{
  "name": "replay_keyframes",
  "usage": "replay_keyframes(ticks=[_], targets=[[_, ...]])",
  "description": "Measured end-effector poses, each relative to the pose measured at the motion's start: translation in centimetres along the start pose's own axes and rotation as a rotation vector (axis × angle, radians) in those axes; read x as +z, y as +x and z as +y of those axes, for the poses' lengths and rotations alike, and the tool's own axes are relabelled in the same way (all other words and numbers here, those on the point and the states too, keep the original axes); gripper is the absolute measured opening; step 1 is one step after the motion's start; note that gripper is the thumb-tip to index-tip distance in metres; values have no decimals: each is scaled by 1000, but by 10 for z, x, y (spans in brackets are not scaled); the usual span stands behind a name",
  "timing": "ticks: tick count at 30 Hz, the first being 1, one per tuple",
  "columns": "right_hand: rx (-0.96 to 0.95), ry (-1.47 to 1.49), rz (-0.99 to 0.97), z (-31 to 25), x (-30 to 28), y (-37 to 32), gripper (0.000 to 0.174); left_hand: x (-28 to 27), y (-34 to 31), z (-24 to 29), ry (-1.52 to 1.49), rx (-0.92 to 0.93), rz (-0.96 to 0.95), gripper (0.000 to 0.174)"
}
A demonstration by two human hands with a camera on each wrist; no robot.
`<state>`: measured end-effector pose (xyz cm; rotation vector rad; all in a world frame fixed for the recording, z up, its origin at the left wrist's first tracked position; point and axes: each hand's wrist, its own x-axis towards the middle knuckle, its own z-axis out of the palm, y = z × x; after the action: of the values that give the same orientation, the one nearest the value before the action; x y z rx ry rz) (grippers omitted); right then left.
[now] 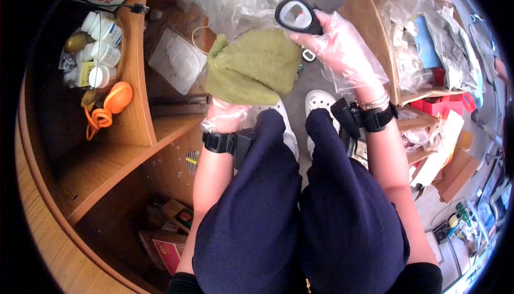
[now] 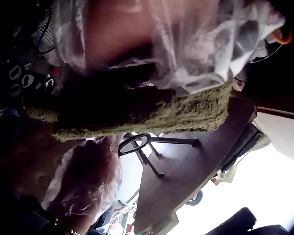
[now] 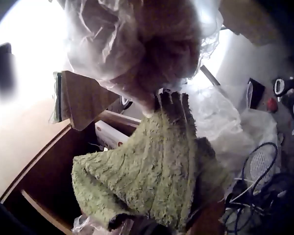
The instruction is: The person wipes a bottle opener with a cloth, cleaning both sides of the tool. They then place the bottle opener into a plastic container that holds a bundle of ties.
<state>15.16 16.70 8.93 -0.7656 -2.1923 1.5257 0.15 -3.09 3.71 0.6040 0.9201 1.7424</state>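
Note:
My right hand [image 1: 345,53], in a thin clear plastic glove, holds a black-rimmed oval piece [image 1: 284,21] with a pale, see-through middle. Its thumb side is right at the edge of a fuzzy olive-green cloth [image 1: 251,69]. My gloved left hand [image 1: 224,116] grips the near left end of that cloth from below, its fingers mostly hidden by the fabric. In the right wrist view the cloth [image 3: 147,166] hangs in folds under the right hand's fingers. The left wrist view shows the oval piece [image 2: 134,144] beyond the cloth's lower edge, close to the right hand.
On the left, a wooden cabinet [image 1: 144,80] holds white bottles [image 1: 104,53] and an orange bulb [image 1: 119,97] with a cord. Clear plastic bags [image 1: 230,0] lie ahead. A cardboard box [image 1: 369,21] full of wrapping stands to the right. Small oval rings lie on the floor.

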Motion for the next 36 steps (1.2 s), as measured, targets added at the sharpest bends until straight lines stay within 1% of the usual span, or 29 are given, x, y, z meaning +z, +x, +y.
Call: replay_keyframes(ticks=[2,3,6,8,10,11,12,13,14,15,16,17,18,19,20,21,22,24,25,26,28,29,30,31,32,33,34,35,36], targets=[[90,-179,180,-5,-3,1,37,8,9,2,192,-29,17,61],[90,-181,181,-7,-6,2,37,11,15,3,302,-45,4,62],[-88,-339,347,-14,-12,6,33,19,29,8,748,-27,-184,66],[-121,-403,367,-22,-9,7,36,22,36,8,969,22,-329,68],[-505,-574,414,-24,-8,14,21,25,36,5,1000,24,-369,69],[-403,-633,395,-28,-4,14,17,25,33,3,513,-184,-184,65],[-340,-602,432,-24,3,20,13,25,29,2,22,-374,7,62],[-235,-576,435,-20,5,18,25,24,26,6,25,-372,8,62],[-132,-549,435,-14,7,15,39,21,22,12,-259,-409,142,60],[-135,-548,432,6,11,10,39,20,18,15,-545,-439,276,58],[-150,-139,230,35,17,3,41,19,12,16,-545,-437,278,58],[-156,269,24,50,20,-2,43,19,6,14,172,-249,205,51],[289,383,-117,6,16,-6,38,18,1,13,879,-40,111,45],[332,518,-172,-3,23,-16,36,17,0,14,879,-43,112,45],[371,653,-227,-9,27,-22,34,17,0,16,1122,-23,45,44],[375,401,-351,-25,18,-22,33,17,1,18,1365,-2,-26,42],[332,396,-352,-16,28,-25,36,27,5,18,1366,-4,-25,42],[119,236,-252,10,50,-30,37,53,21,10,510,-145,291,41],[-241,-29,-8,18,62,-30,34,51,23,0,376,-84,278,39],[-241,-29,-7,26,64,-32,34,48,23,-3,377,-84,278,39],[-14,121,-141,14,57,-33,23,46,24,-5,653,59,233,38],[-13,122,-139,8,53,-35,23,46,27,-13,141,26,436,40],[-87,-25,-129,2,48,-36,24,47,26,-13,143,24,437,40],[-162,-172,-121,-1,46,-37,24,46,26,-12,214,39,390,42],[-165,-168,-125,2,47,-37,24,46,25,-11,285,56,346,43],[-189,-183,-122,7,48,-38,25,44,24,-8,288,60,350,43],[-212,-199,-116,9,46,-38,26,41,24,-3,364,14,304,40],[-205,-225,-174,11,40,-39,30,37,23,2,439,-34,255,37],[-204,-224,-175,9,33,-38,30,37,23,7,513,-82,206,35]])
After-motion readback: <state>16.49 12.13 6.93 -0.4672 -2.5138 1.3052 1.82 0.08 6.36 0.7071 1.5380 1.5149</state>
